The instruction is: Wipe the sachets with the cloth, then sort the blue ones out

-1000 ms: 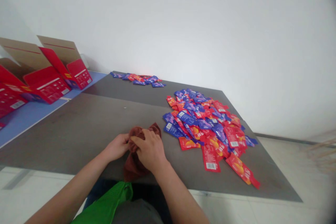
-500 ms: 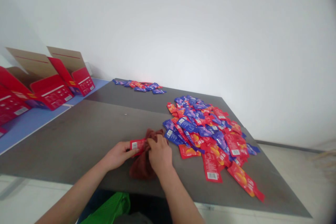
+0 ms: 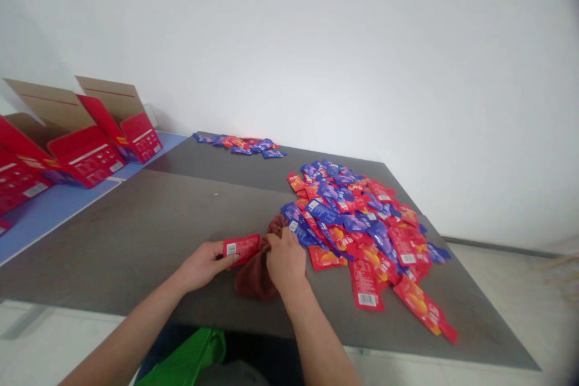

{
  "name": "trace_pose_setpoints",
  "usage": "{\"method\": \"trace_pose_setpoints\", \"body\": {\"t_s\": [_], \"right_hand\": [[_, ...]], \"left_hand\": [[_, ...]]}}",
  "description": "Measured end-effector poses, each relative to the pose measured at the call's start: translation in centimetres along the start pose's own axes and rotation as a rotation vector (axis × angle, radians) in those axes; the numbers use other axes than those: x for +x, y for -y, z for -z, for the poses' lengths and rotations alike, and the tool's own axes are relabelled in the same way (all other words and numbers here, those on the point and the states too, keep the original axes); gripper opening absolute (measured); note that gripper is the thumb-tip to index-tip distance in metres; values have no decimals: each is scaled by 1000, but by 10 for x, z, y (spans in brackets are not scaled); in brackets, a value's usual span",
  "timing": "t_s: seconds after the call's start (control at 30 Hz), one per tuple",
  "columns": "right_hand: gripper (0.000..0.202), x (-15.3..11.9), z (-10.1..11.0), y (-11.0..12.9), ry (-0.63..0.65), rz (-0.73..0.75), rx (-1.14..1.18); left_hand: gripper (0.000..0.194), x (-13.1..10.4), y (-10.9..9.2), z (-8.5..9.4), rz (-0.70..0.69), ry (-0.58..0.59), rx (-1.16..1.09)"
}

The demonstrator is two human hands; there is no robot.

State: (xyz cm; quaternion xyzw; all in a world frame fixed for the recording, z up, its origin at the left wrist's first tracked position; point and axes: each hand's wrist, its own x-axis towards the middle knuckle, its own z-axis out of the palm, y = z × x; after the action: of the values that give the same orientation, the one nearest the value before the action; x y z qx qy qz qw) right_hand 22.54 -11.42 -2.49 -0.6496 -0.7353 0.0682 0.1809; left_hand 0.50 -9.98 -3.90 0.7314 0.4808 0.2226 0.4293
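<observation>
Near the front edge of the grey table, my left hand (image 3: 204, 265) grips one end of a red packet (image 3: 242, 248) with a white barcode label. My right hand (image 3: 286, 255) is closed on a bunched brown cloth (image 3: 256, 277), which lies against the packet's right end. Some of the cloth is hidden behind the right hand's fingers. Just right of that hand spreads a large heap of red and blue packets (image 3: 357, 217), several showing orange fruit pictures or barcodes.
Open red cardboard boxes (image 3: 93, 157) stand in a row on a blue surface (image 3: 131, 170) at the left. A smaller group of packets (image 3: 244, 146) lies at the table's far side by the white wall (image 3: 289, 42). Green mesh fabric (image 3: 190, 359) shows below the table edge.
My right hand has moved a little right with the brown cloth, away from the left hand. More of the red packet shows now. The left hand has barely moved.
</observation>
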Motion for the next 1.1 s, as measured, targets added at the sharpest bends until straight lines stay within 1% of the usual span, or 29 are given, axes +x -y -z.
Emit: {"method": "trace_pose_setpoints", "body": {"t_s": [0.03,0.07,0.13,0.2,0.23,0.27,0.3,0.33,0.43,0.47,0.5,0.53,0.63,0.7,0.73,0.77,0.83,0.9,0.93,0.97,1.0,1.07,1.1], "right_hand": [[28,1,5,-2,-17,-10,0],[29,0,10,-2,-41,15,14],[33,-6,19,9,-93,135,59],[37,-13,19,23,-96,297,86],[38,-15,16,27,-73,365,89],[39,-16,12,29,-46,401,89],[39,-15,7,27,-22,395,85],[38,-13,2,22,-7,344,77],[31,-4,-2,2,-4,83,32],[30,-2,0,-2,-6,40,23],[30,-1,4,-4,-11,39,26],[32,-3,8,-2,-21,74,42],[40,-10,13,15,-47,289,116],[39,-13,8,23,-29,373,133],[37,-12,5,22,-14,362,126],[35,-11,1,18,-1,314,108],[30,-5,-1,6,15,154,48],[28,-1,4,-5,8,40,3],[27,-1,9,-6,-14,26,2],[28,-3,14,-5,-43,48,17],[31,-6,18,0,-71,101,42],[37,-13,22,14,-95,255,80],[38,-16,20,21,-80,326,83]], "left_hand": [[40,0,-1,0,4,0,0],[40,0,-1,0,7,-1,2],[37,0,4,1,0,3,1],[34,1,10,2,-13,5,-10],[33,1,13,2,-14,5,-6],[31,2,14,2,-13,2,1],[30,2,14,1,-10,-5,11],[29,2,13,1,-8,-12,21],[34,1,8,0,-11,-12,8],[36,1,6,0,-15,-10,-6],[37,1,6,0,-18,-7,-17],[37,1,7,0,-18,-2,-26],[33,2,11,1,-18,11,-38],[32,2,12,1,-16,24,-25],[32,2,11,1,-14,24,-12],[32,2,9,1,-11,16,-2],[36,1,3,0,-7,-2,-6],[40,1,0,0,-8,-11,-28],[41,1,1,0,-7,-13,-26],[41,1,2,1,-4,-11,-16],[40,2,4,1,-4,-8,-6],[36,2,9,1,-8,9,-5],[34,3,11,2,-9,19,-9]]}}
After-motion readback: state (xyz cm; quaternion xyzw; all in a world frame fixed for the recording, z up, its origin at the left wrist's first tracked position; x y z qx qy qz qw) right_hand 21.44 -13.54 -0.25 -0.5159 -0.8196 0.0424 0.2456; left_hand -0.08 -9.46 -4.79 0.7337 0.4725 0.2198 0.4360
